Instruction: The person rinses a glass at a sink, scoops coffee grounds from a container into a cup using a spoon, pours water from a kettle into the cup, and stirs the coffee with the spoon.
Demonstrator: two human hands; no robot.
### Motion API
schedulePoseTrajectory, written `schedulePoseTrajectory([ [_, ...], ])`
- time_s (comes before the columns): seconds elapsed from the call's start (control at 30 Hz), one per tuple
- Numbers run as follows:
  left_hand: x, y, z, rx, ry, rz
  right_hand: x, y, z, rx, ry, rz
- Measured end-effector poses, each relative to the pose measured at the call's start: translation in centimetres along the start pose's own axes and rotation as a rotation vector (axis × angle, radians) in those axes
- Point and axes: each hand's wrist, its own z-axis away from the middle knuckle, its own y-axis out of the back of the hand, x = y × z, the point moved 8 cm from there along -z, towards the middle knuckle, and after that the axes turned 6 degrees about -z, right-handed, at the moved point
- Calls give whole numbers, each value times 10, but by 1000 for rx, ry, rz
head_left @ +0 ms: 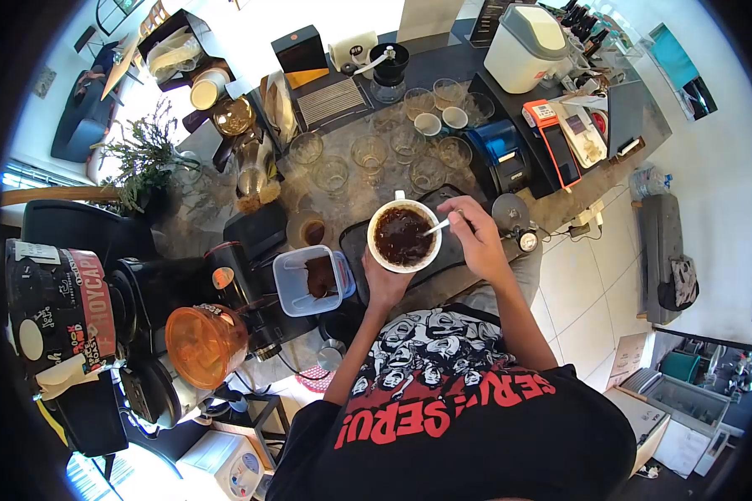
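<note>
A white mug point(394, 265) of dark brown coffee point(403, 235) is in front of my body at the middle of the view. My left hand point(386, 282) is closed around the mug's near left side, its fingers partly hidden beneath it. Between the fingers of my right hand point(474, 240) is a spoon point(436, 227), tilted with its lower end in the coffee. Left of the mug, a clear plastic container point(291, 288) holds brown ground coffee point(320, 275). A dark tray point(453, 271) lies beneath the mug and my hands.
Several clear glasses point(368, 152) and two small white cups point(427, 124) stand beyond the mug. A coffee grinder with an orange hopper point(205, 346) is at left. On the right are a blue-black machine point(503, 154) and an orange card terminal point(551, 142).
</note>
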Motion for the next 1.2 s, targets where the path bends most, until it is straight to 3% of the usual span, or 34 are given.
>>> schedulePoseTrajectory([
  [1.07,10,3,-2,9,-5,-78,10,2,4,-1,25,2],
  [1.2,13,2,-4,-1,-24,-27,8,5,4,80,61,-29],
])
